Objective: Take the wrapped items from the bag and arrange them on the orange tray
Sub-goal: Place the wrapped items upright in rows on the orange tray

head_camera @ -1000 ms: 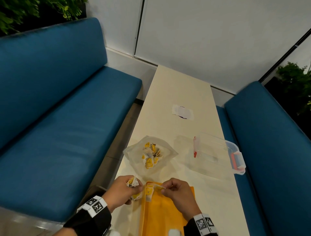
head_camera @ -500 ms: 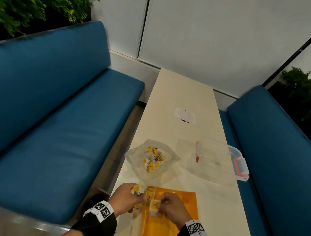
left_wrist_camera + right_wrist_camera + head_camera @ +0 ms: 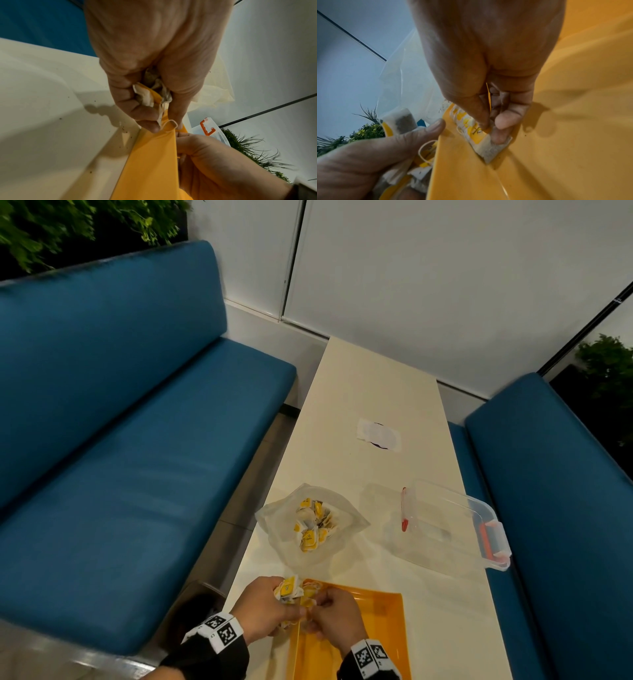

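Observation:
My left hand (image 3: 274, 604) grips a bunch of yellow-and-white wrapped tea bags (image 3: 289, 590) just left of the orange tray (image 3: 383, 628); the bunch (image 3: 150, 94) shows between its curled fingers. My right hand (image 3: 334, 616) pinches one tea bag (image 3: 481, 136) and holds it down on the tray's floor (image 3: 573, 121) by the far left corner. A string loops between the two hands (image 3: 169, 124). The clear plastic bag (image 3: 281, 518), open and still holding several tea bags (image 3: 313, 523), lies on the table beyond the tray.
A clear plastic box (image 3: 455, 525) with orange latches lies on its side at the right of the cream table (image 3: 370, 392). A white paper patch (image 3: 378, 434) sits farther back. Blue benches (image 3: 120, 457) flank the table on both sides.
My right hand has pulled one tea bag away from the left hand's bunch and brought it down onto the tray. The left hand stays put with its bunch.

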### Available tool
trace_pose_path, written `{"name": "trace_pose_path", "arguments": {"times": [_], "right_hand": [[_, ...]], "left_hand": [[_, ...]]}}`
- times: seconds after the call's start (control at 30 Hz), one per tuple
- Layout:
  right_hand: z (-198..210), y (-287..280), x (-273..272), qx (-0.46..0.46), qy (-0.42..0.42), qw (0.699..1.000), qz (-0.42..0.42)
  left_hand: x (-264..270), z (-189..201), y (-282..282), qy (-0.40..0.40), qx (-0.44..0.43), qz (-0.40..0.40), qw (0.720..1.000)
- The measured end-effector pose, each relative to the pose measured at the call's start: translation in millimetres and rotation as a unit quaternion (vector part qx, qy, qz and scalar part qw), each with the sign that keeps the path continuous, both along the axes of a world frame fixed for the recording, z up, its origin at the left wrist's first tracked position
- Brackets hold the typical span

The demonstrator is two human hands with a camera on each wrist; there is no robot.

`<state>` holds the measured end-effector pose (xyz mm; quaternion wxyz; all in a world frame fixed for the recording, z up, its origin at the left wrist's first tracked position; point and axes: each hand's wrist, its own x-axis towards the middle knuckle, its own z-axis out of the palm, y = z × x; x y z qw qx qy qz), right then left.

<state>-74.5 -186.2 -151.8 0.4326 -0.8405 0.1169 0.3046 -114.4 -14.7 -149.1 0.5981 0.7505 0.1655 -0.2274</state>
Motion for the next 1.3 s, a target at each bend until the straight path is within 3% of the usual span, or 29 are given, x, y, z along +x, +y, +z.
{"name": "trace_pose_path", "arguments": {"times": [0.4, 0.53, 0.67, 0.77, 0.9, 1.3], "right_hand": [[5, 9, -4, -0.021, -0.004, 1.0, -0.017], [29, 1, -5, -0.064, -0.081, 0.995, 0.014], [70, 4, -6, 0.008, -0.183, 0.983, 0.026], [88, 12, -8, 0.071, -0.149, 0.985, 0.06], [90, 20, -11, 0.058, -0.136, 0.985, 0.09], [87, 18, -21, 0.09, -0.133, 0.987, 0.018]], "left_hand": [[-6, 4, 6, -0.003, -0.016, 0.025, 1.0], [-8, 9, 14, -0.035, 0.0, 0.024, 0.999], [-9, 15, 18, -0.087, 0.055, 0.008, 0.995], [-9, 22, 12, -0.129, 0.112, -0.014, 0.985], [-6, 30, 1, -0.159, 0.138, -0.034, 0.977], [-9, 34, -3, -0.123, 0.089, 0.026, 0.988]]}}
